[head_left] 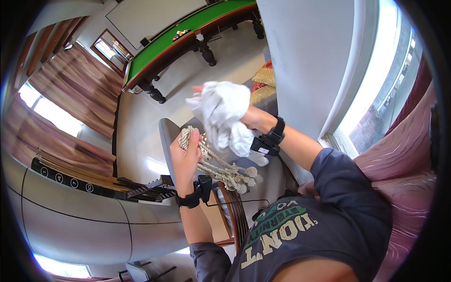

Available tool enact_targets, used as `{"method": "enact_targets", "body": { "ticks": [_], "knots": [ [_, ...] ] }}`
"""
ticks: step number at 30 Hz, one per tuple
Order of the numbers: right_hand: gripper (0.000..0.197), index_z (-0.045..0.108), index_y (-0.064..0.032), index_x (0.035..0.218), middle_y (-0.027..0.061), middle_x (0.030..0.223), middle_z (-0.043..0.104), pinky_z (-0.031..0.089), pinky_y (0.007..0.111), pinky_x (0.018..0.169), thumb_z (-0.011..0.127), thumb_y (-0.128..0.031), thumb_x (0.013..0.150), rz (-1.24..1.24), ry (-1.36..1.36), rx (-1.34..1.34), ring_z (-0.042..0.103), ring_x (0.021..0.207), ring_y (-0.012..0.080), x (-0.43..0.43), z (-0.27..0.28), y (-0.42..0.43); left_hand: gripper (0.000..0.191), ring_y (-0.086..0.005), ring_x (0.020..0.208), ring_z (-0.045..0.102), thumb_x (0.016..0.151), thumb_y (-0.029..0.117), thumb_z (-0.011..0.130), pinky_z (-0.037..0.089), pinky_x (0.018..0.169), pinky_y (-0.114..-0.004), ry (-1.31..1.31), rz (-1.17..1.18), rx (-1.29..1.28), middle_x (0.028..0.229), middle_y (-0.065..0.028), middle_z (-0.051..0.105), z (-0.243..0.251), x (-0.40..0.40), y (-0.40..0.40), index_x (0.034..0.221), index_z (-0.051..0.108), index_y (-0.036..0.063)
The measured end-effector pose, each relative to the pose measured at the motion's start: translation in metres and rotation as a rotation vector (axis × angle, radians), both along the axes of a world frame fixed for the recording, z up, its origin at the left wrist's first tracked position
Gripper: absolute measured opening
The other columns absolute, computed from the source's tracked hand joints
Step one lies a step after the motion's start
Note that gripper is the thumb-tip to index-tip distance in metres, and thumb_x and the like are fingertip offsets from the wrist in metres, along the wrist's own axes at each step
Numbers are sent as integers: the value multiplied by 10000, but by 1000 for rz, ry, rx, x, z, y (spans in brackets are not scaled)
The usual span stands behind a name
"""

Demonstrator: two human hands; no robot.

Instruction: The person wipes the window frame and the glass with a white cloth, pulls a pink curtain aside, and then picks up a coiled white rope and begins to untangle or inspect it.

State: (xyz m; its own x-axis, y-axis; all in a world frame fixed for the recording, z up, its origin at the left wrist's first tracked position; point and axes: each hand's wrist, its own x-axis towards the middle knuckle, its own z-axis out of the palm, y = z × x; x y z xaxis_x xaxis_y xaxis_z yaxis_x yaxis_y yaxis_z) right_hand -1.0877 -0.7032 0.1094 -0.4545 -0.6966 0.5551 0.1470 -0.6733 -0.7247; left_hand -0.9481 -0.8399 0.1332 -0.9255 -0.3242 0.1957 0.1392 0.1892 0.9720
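Observation:
My left hand point(186, 151) is closed around the looped, twisted end of a bundle of beige cords point(218, 169). The cords trail to the right and end in knotted, round tassel-like tips. Above and to the right, my right hand point(251, 116) holds a bunched white cloth point(225, 109), which hides most of the fingers. The cloth is slightly blurred, and its lower folds hang close to the cords. Something small and red shows at its upper left edge. Both wrists wear black straps with devices.
A grey upholstered chair point(167, 141) stands behind my hands. Patterned cushions point(264, 81) lie beside the wall. Farther off is a green billiard table point(151, 53) with racked balls point(180, 34). A rack of cues point(84, 179) is at the left, and a wooden chair back point(238, 215) is below the cords.

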Motion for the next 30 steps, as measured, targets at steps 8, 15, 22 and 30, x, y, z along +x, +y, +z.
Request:
{"method": "enact_targets", "body": {
  "ticks": [8, 15, 22, 30],
  "knots": [
    [593, 484, -33, 1255, 114, 1207, 552, 406, 294, 908, 689, -203, 725, -168, 578, 212, 526, 1055, 161, 13, -10, -1, 122, -91, 488, 451, 813, 23, 520, 350, 453, -265, -4, 102, -466, 612, -38, 538, -5, 6, 6, 882, 568, -64],
    [489, 539, 14, 1137, 112, 1077, 600, 404, 299, 898, 691, -202, 726, 212, 153, 498, 543, 991, 165, 10, -144, 1, 208, -11, 416, 312, 899, 187, 570, 224, 387, -189, 199, 214, -27, 532, 50, 426, 21, 21, -2, 865, 605, -15],
    [530, 526, 4, 1188, 113, 1133, 591, 440, 314, 898, 703, -230, 747, -170, 285, 475, 565, 1007, 173, -22, -135, 28, 260, -29, 395, 323, 911, 202, 553, 230, 393, -194, 144, 125, 23, 534, 48, 366, 16, 28, -4, 992, 590, -43],
    [787, 217, -58, 1417, 106, 1321, 431, 341, 285, 973, 658, -228, 788, -15, 447, 85, 442, 1150, 160, 36, -16, -2, 210, -10, 469, 332, 884, 176, 594, 257, 429, -184, 24, 15, -131, 563, 65, 434, 12, 6, 10, 965, 632, -14]
  ]
}}
